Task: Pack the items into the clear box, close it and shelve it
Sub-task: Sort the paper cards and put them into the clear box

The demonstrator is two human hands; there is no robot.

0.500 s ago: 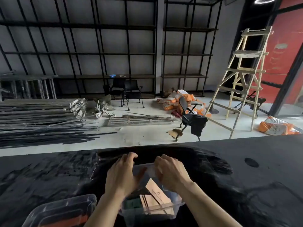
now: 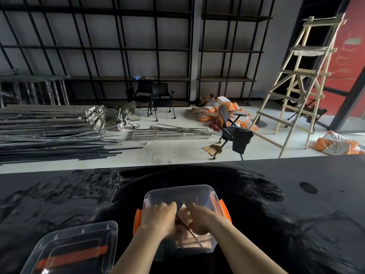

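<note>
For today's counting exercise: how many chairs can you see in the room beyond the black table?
3: two black chairs side by side at the shelving, one office chair near the ladder. Others may be hidden.

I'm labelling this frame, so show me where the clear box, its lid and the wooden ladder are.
clear box [image 2: 178, 191]: head view, far rim of the open box.
lid [image 2: 74, 256]: head view, orange handle on top of the lid.
wooden ladder [image 2: 305, 73]: head view, a middle rung.

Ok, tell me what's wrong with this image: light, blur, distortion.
Head view: the black table is underexposed and smeared with blur at the edges; wide-angle bending curves the shelving and ladder; the hands in the clear box are fairly sharp; the floor is brighter.
</note>
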